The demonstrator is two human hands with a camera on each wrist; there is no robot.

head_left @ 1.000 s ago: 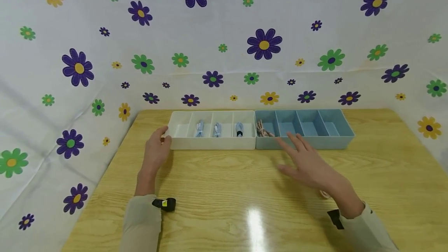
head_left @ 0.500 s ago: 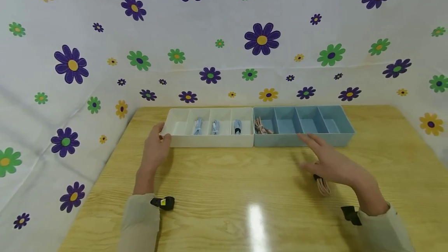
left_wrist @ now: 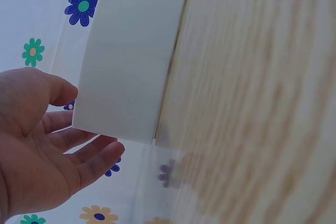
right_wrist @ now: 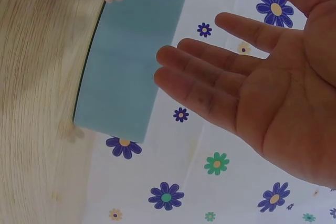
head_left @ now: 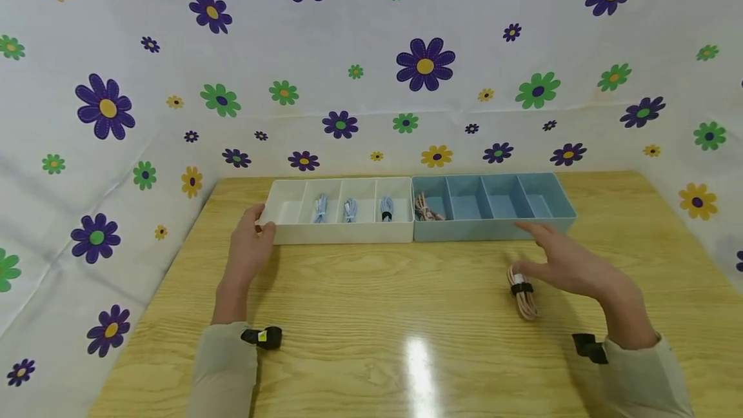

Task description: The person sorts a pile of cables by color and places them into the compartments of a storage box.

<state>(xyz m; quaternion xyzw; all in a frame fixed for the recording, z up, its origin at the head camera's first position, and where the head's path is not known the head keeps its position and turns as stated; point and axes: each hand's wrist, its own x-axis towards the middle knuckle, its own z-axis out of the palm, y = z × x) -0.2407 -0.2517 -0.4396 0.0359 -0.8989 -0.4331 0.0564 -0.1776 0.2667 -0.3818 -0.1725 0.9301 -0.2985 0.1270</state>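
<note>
My left hand (head_left: 251,244) is at the left front corner of a white divided box (head_left: 342,233), its relaxed fingers right at the end wall. In the left wrist view, the thumb and fingers of that hand (left_wrist: 52,140) lie around the box's corner. My right hand (head_left: 580,269) is held with extended fingers over the table, in front of a blue divided box (head_left: 493,231). Below its thumb lies a coiled pink cable (head_left: 527,305) with a black strap. The right wrist view shows the palm of that hand (right_wrist: 262,87) with nothing in it.
Light blue coiled cables (head_left: 321,208) lie in three compartments of the white box. A pink cable (head_left: 426,208) fills part of the blue box's leftmost compartment. Both boxes stand end to end on a wooden table (head_left: 360,315), before a flowered cloth (head_left: 348,37).
My right hand has moved right, away from over the blue box's front, and lowered toward the coiled pink cable, which now shows fully. My left hand stays at the white box's corner.
</note>
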